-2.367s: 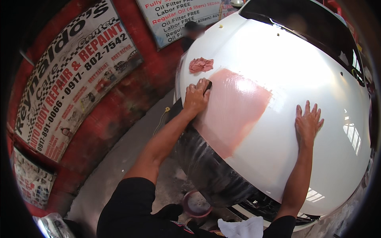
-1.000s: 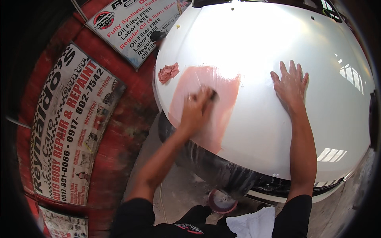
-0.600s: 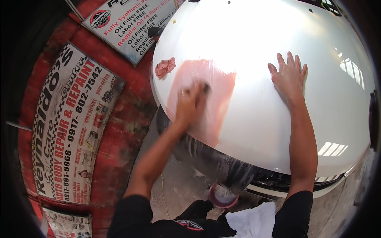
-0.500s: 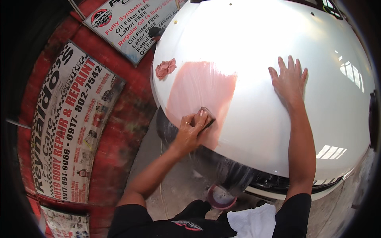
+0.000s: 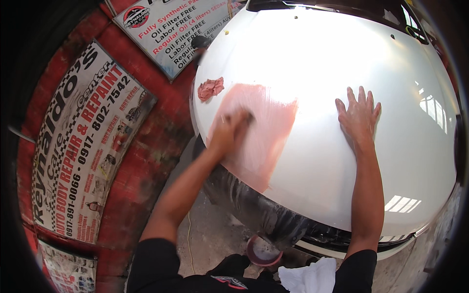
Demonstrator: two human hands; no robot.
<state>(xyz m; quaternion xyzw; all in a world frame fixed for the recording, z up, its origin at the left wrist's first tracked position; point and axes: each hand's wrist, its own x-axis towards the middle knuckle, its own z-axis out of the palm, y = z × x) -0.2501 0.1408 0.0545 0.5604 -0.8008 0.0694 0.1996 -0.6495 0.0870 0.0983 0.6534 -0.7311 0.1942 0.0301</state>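
A white car hood (image 5: 332, 68) fills the upper right of the head view. A pink smeared patch (image 5: 266, 141) covers its left part. My left hand (image 5: 227, 132) presses a small dark pad (image 5: 248, 116) against that patch, blurred with motion. My right hand (image 5: 359, 115) lies flat on the bare white hood, fingers spread, holding nothing. A crumpled pink rag (image 5: 210, 88) sits on the hood's left edge, above my left hand.
A red wall (image 5: 146, 141) with printed banners (image 5: 80, 141) stands close on the left. Below the bumper, a small red bowl (image 5: 264, 251) sits on the concrete floor, next to a white cloth (image 5: 310, 278) at my lap.
My left hand has rubbed up and down over the pink patch, dropping toward the hood's lower edge and then back up. My right hand has stayed flat on the hood.
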